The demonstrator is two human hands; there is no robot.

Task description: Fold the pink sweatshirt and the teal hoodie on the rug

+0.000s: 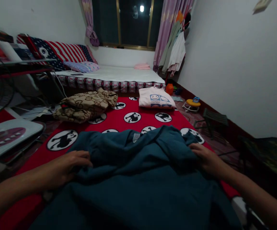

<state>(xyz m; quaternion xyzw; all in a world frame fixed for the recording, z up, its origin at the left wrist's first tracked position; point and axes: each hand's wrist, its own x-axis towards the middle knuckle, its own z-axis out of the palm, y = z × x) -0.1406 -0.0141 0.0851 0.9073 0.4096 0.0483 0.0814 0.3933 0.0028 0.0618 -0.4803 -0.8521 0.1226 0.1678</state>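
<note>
A: At left?
B: Left hand (73, 163), fingers curled together, clamped on the teal garment (138, 185).
A: Beyond it?
B: Brown bundle (88, 105), on the red blanket (148, 118).
A: At centre?
B: Garment, spread rumpled over the blanket's near part, pale label (136, 137) at the far edge; behind, folded pink top (155, 97).
A: At right?
B: Right hand (204, 158), fingertips clamped on the garment's right edge; farther right, dark stool (215, 117).

I am working in a home bedroom: a bed (126, 73) is standing beneath the window (135, 32), and clothes (177, 51) are hanging nearby.
</note>
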